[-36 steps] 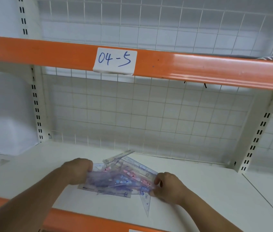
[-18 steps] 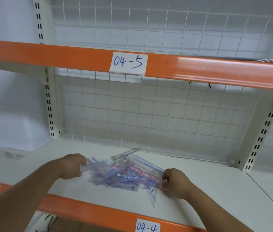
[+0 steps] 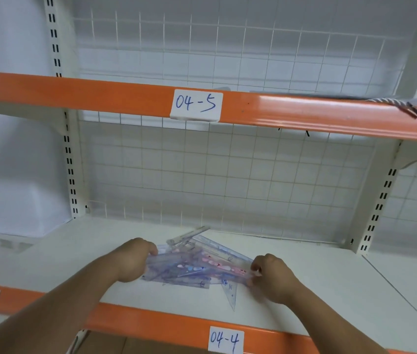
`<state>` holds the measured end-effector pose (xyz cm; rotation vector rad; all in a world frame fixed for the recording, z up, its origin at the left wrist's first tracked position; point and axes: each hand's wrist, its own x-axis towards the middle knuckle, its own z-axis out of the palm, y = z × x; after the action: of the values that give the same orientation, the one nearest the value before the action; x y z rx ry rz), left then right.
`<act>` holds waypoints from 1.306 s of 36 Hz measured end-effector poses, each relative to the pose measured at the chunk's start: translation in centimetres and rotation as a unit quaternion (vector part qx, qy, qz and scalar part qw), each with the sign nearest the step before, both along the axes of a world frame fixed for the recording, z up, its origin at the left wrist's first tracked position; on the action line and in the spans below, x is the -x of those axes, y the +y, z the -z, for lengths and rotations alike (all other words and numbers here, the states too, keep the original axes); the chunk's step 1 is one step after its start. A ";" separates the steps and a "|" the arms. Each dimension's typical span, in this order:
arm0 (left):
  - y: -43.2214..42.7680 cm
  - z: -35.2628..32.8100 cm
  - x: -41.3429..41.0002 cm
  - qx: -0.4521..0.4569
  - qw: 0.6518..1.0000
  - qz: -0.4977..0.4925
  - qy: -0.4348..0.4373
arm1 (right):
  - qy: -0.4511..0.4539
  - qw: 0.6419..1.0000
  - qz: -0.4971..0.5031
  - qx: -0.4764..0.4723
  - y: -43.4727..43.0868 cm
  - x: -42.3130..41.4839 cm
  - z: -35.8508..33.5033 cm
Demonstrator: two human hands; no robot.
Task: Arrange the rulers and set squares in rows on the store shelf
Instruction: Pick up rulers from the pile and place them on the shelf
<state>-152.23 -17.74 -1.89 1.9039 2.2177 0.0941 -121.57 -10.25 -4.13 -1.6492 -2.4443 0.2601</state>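
Note:
A loose heap of clear rulers and set squares point(image 3: 197, 267), printed in blue and pink, lies on the white shelf board point(image 3: 330, 290) near its front edge. My left hand point(image 3: 133, 261) grips the heap's left end, fingers curled over the plastic. My right hand point(image 3: 271, 277) pinches the right end of a pink-printed ruler point(image 3: 225, 267). One clear set square point(image 3: 230, 295) pokes out toward the front edge, point down. A single ruler point(image 3: 189, 235) sticks out at the back of the heap.
The shelf's orange front rail point(image 3: 151, 325) carries a label "04-4" point(image 3: 224, 341). Above hangs another orange rail point(image 3: 100, 95) labelled "04-5" point(image 3: 196, 104). A white wire grid point(image 3: 228, 175) forms the back. Slotted uprights point(image 3: 70, 175) stand left and right. Striped items point(image 3: 394, 102) lie on the upper shelf.
The view has tilted down and left, showing more of the front rail. Both hands stay at the ends of the heap, the left one closing back over its left end.

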 end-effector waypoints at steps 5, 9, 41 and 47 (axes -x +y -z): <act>1.4 0.0 -3.0 -0.006 0.998 0.060 0.004 | 0.006 0.999 0.034 -0.010 -0.7 -2.7 -0.2; 2.7 0.1 -6.0 -0.016 0.994 0.106 0.007 | 0.019 0.997 0.069 -0.012 -1.5 -5.8 -0.4; 3.4 0.5 -44.2 -0.040 0.979 0.199 0.008 | -0.021 0.982 0.189 -0.020 -6.6 -44.3 -1.5; 3.4 0.5 -49.4 -0.030 0.979 0.202 0.009 | -0.018 0.982 0.189 -0.014 -6.9 -50.0 -1.0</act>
<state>-102.84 -14.37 -2.42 2.3522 1.8091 0.0771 -71.59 -17.10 -3.11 -2.0722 -2.0873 0.1383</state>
